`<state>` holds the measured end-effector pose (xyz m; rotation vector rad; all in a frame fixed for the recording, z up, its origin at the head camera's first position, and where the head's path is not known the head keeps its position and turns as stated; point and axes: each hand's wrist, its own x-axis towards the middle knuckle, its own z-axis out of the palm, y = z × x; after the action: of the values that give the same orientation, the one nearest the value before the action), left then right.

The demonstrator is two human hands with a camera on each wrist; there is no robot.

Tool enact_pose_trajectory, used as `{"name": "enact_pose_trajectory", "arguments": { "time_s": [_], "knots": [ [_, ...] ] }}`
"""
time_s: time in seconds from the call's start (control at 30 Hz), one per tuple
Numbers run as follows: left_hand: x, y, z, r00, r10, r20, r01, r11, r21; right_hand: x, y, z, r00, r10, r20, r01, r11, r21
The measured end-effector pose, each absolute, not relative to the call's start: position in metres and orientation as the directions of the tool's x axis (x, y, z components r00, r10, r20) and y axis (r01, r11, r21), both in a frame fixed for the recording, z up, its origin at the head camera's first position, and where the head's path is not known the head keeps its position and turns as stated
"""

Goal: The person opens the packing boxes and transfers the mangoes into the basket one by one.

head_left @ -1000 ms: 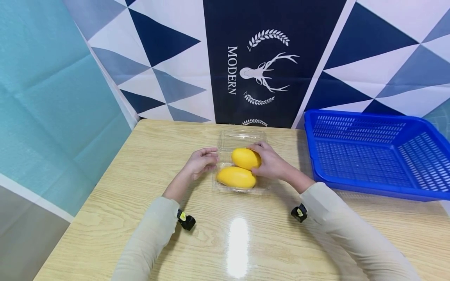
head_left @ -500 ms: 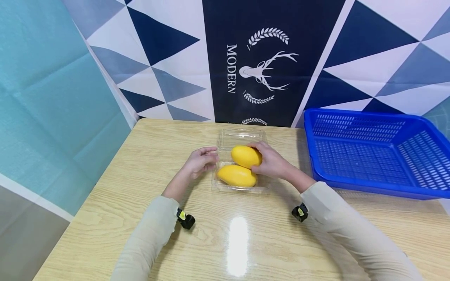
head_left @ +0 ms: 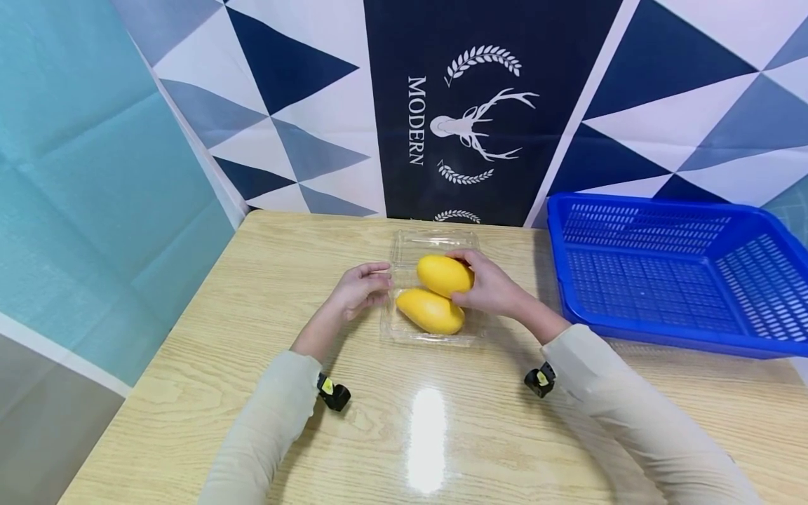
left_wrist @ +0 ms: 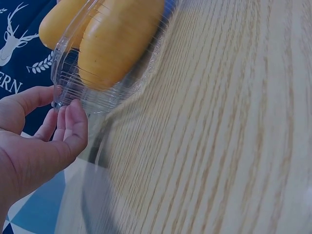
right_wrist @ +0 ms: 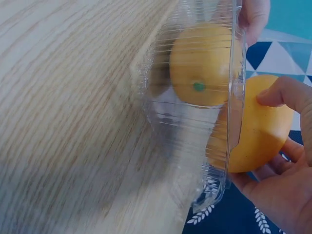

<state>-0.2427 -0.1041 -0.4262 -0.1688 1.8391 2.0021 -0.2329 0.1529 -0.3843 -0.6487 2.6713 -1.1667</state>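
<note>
A clear plastic clamshell box [head_left: 404, 335] lies on the table with its lid folded back toward the wall. My left hand [head_left: 362, 291] pinches the box's left rim, thumb and fingertips on either side of the edge in the left wrist view. Inside the box lies one yellow mango [head_left: 432, 311], slightly slanted, with a green spot at its end in the right wrist view. My right hand [head_left: 489, 284] grips a second mango [head_left: 445, 275] from its right side. This held mango sits partly above the rim, against the far side of the first one.
A blue perforated plastic basket [head_left: 644, 280] stands at the right of the wooden table [head_left: 353, 449]. Behind the box rises a patterned wall covering [head_left: 309, 84]. A teal sheet [head_left: 95, 175] hangs along the left side.
The held mango has moved slightly up and right with my right hand. The lower mango has shifted right and turned a little. My left hand stays at the rim.
</note>
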Motion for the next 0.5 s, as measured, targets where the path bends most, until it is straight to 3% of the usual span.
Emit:
{"name": "enact_pose_trajectory", "arguments": {
  "time_s": [0.5],
  "knots": [
    [-0.2435, -0.1046, -0.4262, -0.905, 0.217, -0.366, -0.38, -0.024, 0.925, -0.2323, 0.1599, -0.3758, -0.92, -0.391, -0.014, -0.217, 0.539, -0.814]
  ]
}}
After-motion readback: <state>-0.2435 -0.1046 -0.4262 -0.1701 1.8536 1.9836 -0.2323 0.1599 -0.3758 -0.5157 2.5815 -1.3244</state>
